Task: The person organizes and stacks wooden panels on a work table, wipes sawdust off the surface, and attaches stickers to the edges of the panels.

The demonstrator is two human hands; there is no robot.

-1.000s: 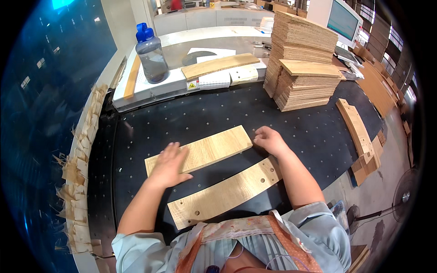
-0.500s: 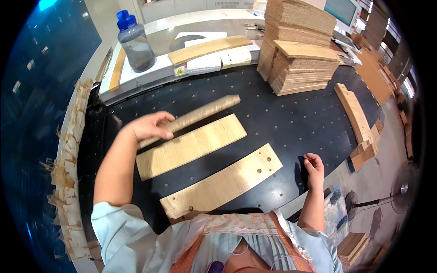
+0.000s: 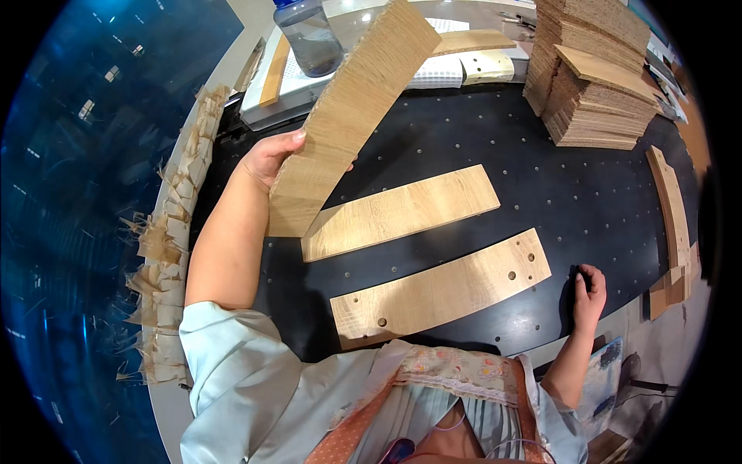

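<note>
My left hand (image 3: 276, 157) grips a curved wood-grain board (image 3: 352, 116) near its lower end. The board is raised and tilted, its broad face toward me, with the far end up over the back of the table. Beneath it lies a plain board (image 3: 410, 207) of similar shape, partly covered at its left end. Nearer to me rests another board (image 3: 440, 288) with several drilled holes toward both ends. My right hand (image 3: 590, 292) hovers by the table's near right edge, fingers loosely curled, apart from the boards; nothing shows in it.
A tall stack of boards (image 3: 595, 100) stands at the back right. Behind the raised board are a water bottle (image 3: 311, 39) and a white ledge holding more strips. Drilled pieces (image 3: 671, 209) lie along the right edge of the black dotted table (image 3: 479, 127). Ragged tape (image 3: 166, 263) lines the left.
My left hand has lifted the board and turned its edge-on side so the broad face shows. The whole view has shifted left, so things sit further right.
</note>
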